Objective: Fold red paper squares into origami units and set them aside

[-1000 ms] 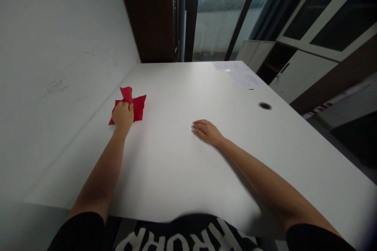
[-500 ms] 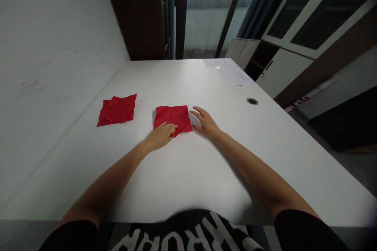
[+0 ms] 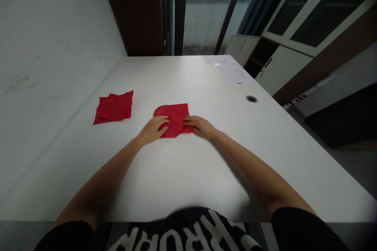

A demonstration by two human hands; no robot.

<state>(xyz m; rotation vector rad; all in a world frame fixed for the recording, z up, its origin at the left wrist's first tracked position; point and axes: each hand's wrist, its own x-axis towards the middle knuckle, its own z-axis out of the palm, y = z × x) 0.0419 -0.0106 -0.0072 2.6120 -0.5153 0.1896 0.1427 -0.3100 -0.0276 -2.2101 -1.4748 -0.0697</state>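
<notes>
Two red napkins sit on the white counter point(image 3: 188, 180), and the one I'm working with is the center napkin point(image 3: 175, 119), lying flat and slightly creased in front of the person, with a rounded far-left corner. From here, the left grip point(image 3: 153, 130) rests on its near-left edge, with the fingers flat, close together and pressed lightly onto the cloth, not pinching it. The right grip point(image 3: 202, 126) mirrors that from the other side, its fingers lying flat over the right edge, also with no pinch that I can see. The two grips sit just apart, with red napkin showing between them.

The left napkin point(image 3: 113, 108) lies well to the left of both grips, folded unevenly with its layers slightly askew, and nothing touches it. Beyond it, the counter runs along a white wall point(image 3: 53, 47). At the far-right corner of the counter lie some papers point(image 3: 232, 72), and nearer the right side there is a round cable hole point(image 3: 251, 99). Past the far edge I see a window point(image 3: 206, 15), with a cabinet point(image 3: 282, 68) off to the right
</notes>
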